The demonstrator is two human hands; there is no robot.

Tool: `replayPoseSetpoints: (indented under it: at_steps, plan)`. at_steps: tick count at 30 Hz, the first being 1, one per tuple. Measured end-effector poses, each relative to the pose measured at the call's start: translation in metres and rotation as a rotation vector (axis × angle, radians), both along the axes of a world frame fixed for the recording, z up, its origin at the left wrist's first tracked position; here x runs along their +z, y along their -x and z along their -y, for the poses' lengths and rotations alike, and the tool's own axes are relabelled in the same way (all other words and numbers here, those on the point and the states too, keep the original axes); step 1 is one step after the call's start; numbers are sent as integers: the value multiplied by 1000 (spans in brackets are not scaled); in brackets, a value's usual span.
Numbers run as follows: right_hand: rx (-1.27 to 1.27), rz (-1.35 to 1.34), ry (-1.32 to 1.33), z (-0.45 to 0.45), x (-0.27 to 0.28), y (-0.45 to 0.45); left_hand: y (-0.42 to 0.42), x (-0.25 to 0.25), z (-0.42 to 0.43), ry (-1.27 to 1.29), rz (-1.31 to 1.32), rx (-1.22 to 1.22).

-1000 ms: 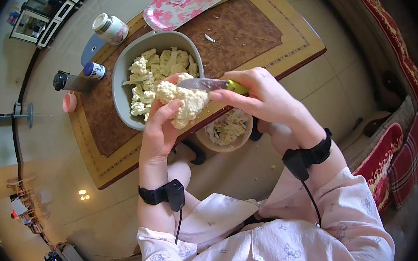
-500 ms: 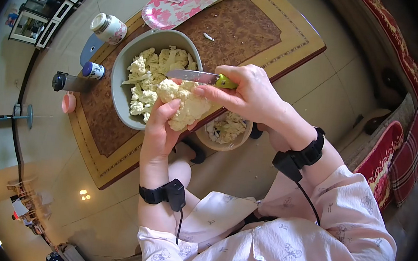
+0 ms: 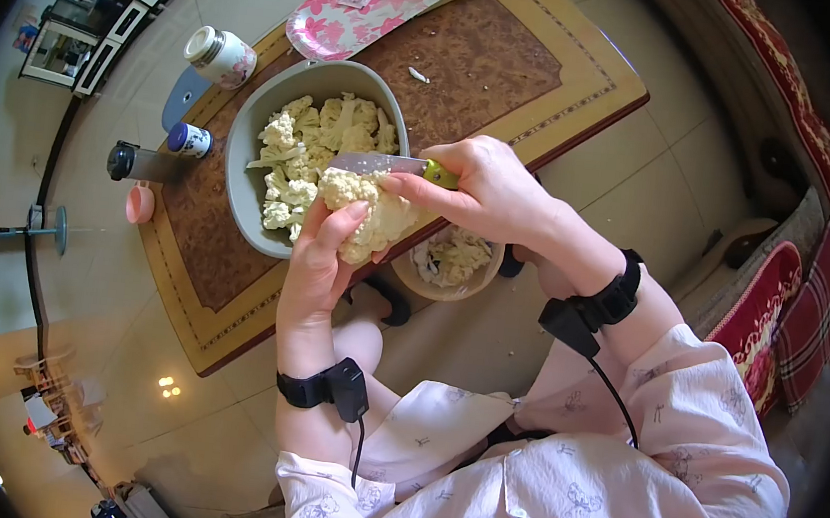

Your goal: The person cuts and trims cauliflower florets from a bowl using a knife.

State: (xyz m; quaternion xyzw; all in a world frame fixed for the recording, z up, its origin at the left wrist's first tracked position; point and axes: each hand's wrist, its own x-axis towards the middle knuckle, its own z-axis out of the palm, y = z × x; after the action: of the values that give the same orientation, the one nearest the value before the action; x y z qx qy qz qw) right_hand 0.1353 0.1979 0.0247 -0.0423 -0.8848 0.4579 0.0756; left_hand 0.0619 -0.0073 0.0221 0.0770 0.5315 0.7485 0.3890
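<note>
My left hand (image 3: 320,260) is closed around a large piece of cauliflower (image 3: 384,221), its thumb lying along the near side. My right hand (image 3: 482,188) grips a knife (image 3: 440,174) by its green handle, and the blade lies against the top of the cauliflower. The right thumb presses on the florets just below the blade. Behind both hands, a grey basin (image 3: 239,182) on the table holds many cut cauliflower florets (image 3: 296,148).
A bowl of cauliflower scraps (image 3: 455,260) sits low beyond the table edge (image 3: 545,152). A floral tray (image 3: 323,25), a flowered flask (image 3: 220,57), a blue-lidded jar (image 3: 189,140), a dark-topped bottle (image 3: 129,163) and a pink cup (image 3: 140,203) stand around the basin.
The knife blade has come down from above the cauliflower onto its top, and its angle has turned slightly. My left hand still holds the piece in nearly the same place.
</note>
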Motion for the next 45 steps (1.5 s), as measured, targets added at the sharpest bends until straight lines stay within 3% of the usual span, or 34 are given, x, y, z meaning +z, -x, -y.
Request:
replayPoseSetpoints:
  at_steps: [5,12,17,19,21,23,26,27,29,33,40,45]
  plan:
    - [-22,40,28,5,2,0,0,-4,0,20,-54,7]
    - [29,-62,5,5,-8,-4,5,-2,2,-13,207,-75]
    - [68,-113,-21,-1,6,-11,5,0,-4,-52,58,34]
    - [271,-34,-33,-12,15,-17,12,-1,-3,-60,46,124]
    - [363,-58,-84,-19,8,-21,22,-6,2,-265,108,159]
    - [383,125,-266,-19,13,-25,30,-11,8,-311,139,143]
    - [382,2,-297,-15,-3,-28,26,-1,4,-515,374,247]
    - [377,-102,-311,-15,-7,-27,26,0,3,-522,366,241]
    - [329,-60,-328,-16,-33,-24,27,0,3,-572,424,244]
    - [270,165,-370,-11,-2,-20,35,-12,9,-476,318,210]
    - [353,189,-460,-16,3,-13,36,-14,10,-558,242,277]
    - [340,77,-268,-8,11,-4,53,-32,19,-669,477,353]
